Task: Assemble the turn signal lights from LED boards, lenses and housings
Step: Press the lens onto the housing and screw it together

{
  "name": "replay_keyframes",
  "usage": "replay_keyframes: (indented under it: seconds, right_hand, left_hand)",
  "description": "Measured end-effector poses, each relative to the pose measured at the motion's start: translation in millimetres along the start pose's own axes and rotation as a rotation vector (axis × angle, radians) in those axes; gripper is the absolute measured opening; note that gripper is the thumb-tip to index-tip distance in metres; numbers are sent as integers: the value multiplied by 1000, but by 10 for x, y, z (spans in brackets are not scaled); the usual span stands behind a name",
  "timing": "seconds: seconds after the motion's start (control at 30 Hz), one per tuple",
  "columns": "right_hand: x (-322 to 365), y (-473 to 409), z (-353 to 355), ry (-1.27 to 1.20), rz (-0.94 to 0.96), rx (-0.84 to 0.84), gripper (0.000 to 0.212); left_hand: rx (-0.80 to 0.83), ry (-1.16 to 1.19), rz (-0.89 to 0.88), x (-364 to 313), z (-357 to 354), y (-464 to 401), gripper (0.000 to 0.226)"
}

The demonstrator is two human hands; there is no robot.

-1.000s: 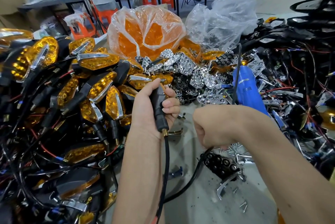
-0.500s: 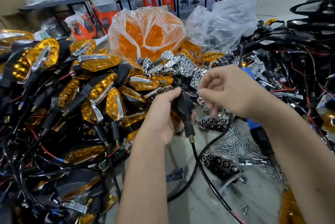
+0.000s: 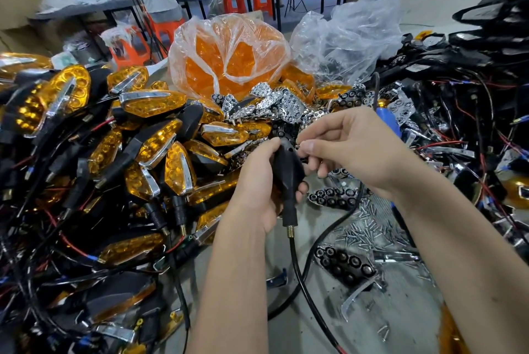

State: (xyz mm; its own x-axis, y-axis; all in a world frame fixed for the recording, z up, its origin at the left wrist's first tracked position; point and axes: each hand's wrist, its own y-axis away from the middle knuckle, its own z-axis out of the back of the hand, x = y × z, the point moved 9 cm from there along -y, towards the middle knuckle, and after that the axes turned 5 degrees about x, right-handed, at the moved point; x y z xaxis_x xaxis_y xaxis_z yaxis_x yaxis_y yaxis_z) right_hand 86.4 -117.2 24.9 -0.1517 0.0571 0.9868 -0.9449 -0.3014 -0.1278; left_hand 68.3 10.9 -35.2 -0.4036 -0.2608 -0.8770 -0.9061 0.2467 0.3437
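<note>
Left hand: the left hand (image 3: 257, 181) is wrapped round a black housing (image 3: 287, 170), stem and cable (image 3: 309, 305) hanging down, likely steadying it above the table (image 3: 300, 325).
Right hand: the right hand (image 3: 352, 147) pinches something small at the housing's top; what it is, I cannot tell.
Middle: screws (image 3: 369, 227) lie just right, within reach.
Left: finished amber lights (image 3: 154, 153) heaped.
Far: bag of amber lenses (image 3: 229, 58).

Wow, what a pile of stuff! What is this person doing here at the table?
A person is putting together turn signal lights. The left hand grips a black housing with its cable hanging down, while the right hand pinches something small at its top; what it is cannot be told. Finished amber lights are heaped on the left, a bag of amber lenses sits behind, and loose screws lie on the right.
</note>
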Motion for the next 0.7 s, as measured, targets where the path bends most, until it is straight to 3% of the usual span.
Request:
replay_keyframes:
  seconds: [0.3, 0.7]
  right_hand:
    - [-22, 37, 17, 136, -67, -21, 15]
    - [-85, -3, -32, 106, -55, -8, 17]
  left_hand:
    - [-33, -46, -7, 9, 10, -9, 45]
    - [-40, -48, -27, 17, 8, -33, 44]
